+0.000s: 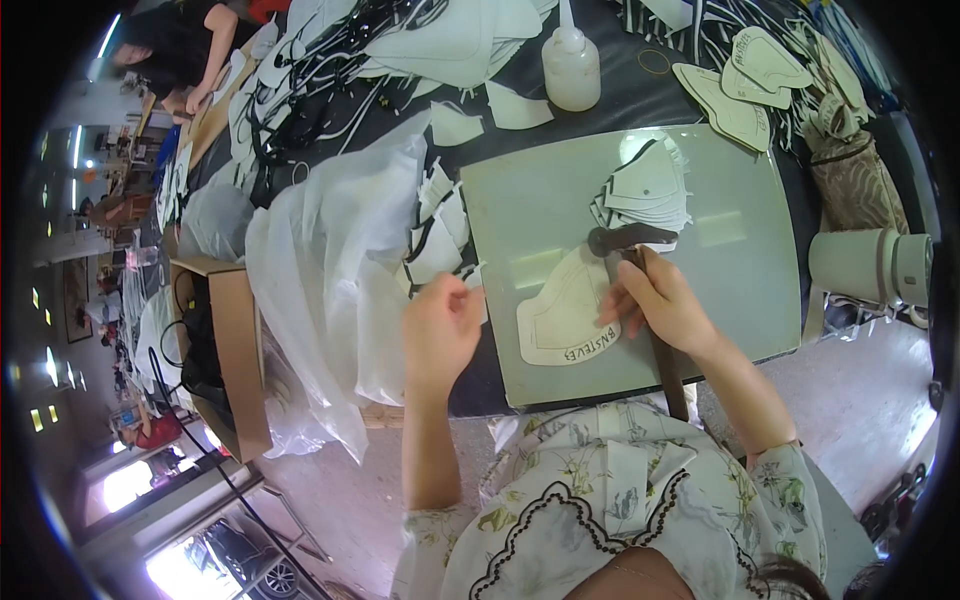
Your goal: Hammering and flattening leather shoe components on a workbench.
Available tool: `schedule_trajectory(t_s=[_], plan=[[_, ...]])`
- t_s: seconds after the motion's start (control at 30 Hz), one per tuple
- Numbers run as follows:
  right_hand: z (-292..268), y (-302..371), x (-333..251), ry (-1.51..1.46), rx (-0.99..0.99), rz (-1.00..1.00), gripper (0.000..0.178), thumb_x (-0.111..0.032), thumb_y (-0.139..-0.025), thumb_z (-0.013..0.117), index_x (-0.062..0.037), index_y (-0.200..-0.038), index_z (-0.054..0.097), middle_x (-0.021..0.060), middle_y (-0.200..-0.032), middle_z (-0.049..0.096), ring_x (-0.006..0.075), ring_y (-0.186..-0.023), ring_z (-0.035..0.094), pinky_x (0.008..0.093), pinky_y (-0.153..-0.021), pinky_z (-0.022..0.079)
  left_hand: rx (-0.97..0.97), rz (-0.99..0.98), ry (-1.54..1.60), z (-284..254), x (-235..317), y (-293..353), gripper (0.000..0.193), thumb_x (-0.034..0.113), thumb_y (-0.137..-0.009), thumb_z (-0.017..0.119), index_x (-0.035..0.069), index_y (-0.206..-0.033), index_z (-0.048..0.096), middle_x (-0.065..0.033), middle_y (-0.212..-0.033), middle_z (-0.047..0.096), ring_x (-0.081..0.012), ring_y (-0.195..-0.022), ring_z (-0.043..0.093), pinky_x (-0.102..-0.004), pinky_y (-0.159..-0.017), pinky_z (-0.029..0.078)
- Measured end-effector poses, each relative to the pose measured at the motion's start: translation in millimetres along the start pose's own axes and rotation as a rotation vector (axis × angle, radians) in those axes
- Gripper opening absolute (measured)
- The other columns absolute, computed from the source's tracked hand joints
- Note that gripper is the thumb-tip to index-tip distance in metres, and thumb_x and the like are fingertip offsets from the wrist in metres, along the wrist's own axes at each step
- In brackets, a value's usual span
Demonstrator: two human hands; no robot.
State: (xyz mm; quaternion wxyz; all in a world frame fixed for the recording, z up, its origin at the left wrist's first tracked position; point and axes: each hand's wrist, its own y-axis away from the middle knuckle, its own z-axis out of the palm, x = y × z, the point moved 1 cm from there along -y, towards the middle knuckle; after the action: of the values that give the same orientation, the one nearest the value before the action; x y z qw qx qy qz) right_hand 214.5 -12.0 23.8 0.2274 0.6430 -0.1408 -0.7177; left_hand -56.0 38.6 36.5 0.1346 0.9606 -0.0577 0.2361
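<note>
Hammer (668, 372) seems loosely gripped by the right hand (655, 300), right by the pale template (562, 312) around mid-frame. Left hand (441, 325) is curled at the white pieces (437, 248); can't tell if anything's pinched. Template could get dented or nudged if that hammer slips.

The template (560, 312) is cream, the board (740, 305) grey-green.

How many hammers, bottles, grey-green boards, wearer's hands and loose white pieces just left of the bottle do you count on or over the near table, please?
Hammer: 1
Bottle: 1
Board: 1
Hands, left hand and right hand: 2
White pieces: 2
Total: 7
</note>
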Motion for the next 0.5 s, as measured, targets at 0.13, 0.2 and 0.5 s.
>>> schedule_trajectory(t_s=[0.13,0.2,0.5], plan=[[-4.1,-1.8,3.9,-0.016,0.006,-0.005,0.031,-0.025,-0.106,0.039,0.0035,-0.115,0.044,0.0101,-0.084,0.065,0.0174,-0.073,0.071,0.0229,-0.047,0.049,0.227,0.188,0.050,-15.3,-21.8,0.7,0.033,0.010,-0.073,0.076,0.002,-0.098,0.056,-0.0141,-0.096,0.060,-0.0352,-0.092,0.059,-0.0428,-0.080,0.047],[-2.6,1.2,0.3,-0.012,0.019,0.006,0.032,-0.025,-0.106,0.040,0.0048,-0.117,0.044,0.0102,-0.084,0.064,0.0170,-0.072,0.071,0.0236,-0.048,0.049,0.155,0.185,-0.091,-7.3,-23.4,2.7,0.037,0.012,-0.071,0.077,0.002,-0.100,0.056,-0.0158,-0.099,0.060,-0.0360,-0.094,0.058,-0.0433,-0.081,0.046],[-0.6,0.8,0.6,0.006,0.044,0.015,0.033,-0.025,-0.106,0.040,0.0050,-0.118,0.045,0.0115,-0.085,0.066,0.0165,-0.069,0.070,0.0237,-0.048,0.050,-0.086,0.122,0.145,-28.8,-37.4,-23.0,0.043,0.016,-0.070,0.080,0.002,-0.101,0.054,-0.0166,-0.087,0.062,-0.0341,-0.083,0.061,-0.0414,-0.074,0.048]])
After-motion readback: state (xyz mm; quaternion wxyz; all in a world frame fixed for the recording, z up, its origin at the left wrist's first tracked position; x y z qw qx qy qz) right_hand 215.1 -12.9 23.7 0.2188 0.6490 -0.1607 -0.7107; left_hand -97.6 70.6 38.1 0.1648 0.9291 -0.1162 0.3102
